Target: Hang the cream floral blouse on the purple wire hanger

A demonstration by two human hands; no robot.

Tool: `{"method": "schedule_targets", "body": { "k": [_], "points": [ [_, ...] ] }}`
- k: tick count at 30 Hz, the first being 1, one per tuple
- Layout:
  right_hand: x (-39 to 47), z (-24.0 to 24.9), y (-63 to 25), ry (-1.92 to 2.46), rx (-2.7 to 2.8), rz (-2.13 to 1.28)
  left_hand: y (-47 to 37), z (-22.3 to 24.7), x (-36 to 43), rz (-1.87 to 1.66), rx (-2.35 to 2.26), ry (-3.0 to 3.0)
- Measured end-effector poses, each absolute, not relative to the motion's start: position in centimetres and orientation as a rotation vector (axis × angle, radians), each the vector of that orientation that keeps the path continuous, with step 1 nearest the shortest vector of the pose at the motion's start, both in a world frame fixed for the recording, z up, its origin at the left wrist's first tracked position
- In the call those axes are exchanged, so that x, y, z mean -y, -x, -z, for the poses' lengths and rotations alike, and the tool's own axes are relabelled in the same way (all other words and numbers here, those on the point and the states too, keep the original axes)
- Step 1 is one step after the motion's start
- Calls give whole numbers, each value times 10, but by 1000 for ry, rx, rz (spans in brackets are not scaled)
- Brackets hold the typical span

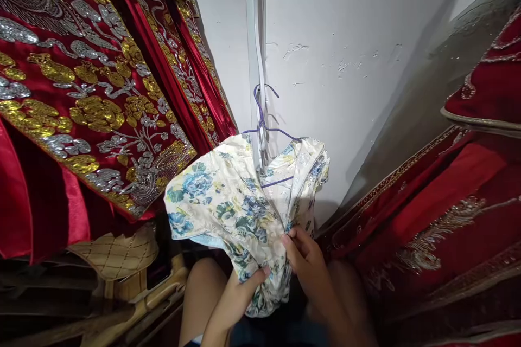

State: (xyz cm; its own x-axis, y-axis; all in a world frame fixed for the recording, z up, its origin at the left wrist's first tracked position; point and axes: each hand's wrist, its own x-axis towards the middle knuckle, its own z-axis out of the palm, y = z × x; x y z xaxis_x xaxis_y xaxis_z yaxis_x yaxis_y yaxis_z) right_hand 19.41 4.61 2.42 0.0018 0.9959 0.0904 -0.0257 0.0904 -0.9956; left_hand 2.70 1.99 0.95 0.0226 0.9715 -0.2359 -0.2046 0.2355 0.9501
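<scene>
Gripped: 1 floral garment (240,200), on 1 purple hanger (281,131) before a white wall (334,16); my left hand (241,294) held its lower front, my right hand (306,257) pinched its neckline's base.

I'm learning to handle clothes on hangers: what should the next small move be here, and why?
I'd probably ease the floral top straight with the left hand, its fabric being bunched around that grip. The right hand could steady it, since it pinches the front where the neck opening narrows, below the purple hanger.
</scene>
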Motion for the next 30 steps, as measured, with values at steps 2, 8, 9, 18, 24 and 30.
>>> {"method": "schedule_targets", "body": {
  "k": [2, 8, 9, 18, 24, 30],
  "points": [
    [-44, -26, -197, 1096, 1233, -1145, -23, -11, -23, -1179, -1202, -806],
    [-38, -21, -199, 1112, 1234, -1113, -19, -3, -37, -2001, -1488, -701],
    [-38, -20, -198, 1112, 1240, -1127, -22, 0, -37, -2201, -1527, -756],
    [-31, -27, -181, 1052, 1299, -1309, -71, 6, -41, -1684, -1313, -1476],
    [-35, -26, -191, 1047, 1265, -1270, -68, -1, -47, -1563, -1195, -1647],
    [-35, -27, -190, 1018, 1184, -1323, -62, -11, -51, -1463, -1223, -1791]
  ]
}}
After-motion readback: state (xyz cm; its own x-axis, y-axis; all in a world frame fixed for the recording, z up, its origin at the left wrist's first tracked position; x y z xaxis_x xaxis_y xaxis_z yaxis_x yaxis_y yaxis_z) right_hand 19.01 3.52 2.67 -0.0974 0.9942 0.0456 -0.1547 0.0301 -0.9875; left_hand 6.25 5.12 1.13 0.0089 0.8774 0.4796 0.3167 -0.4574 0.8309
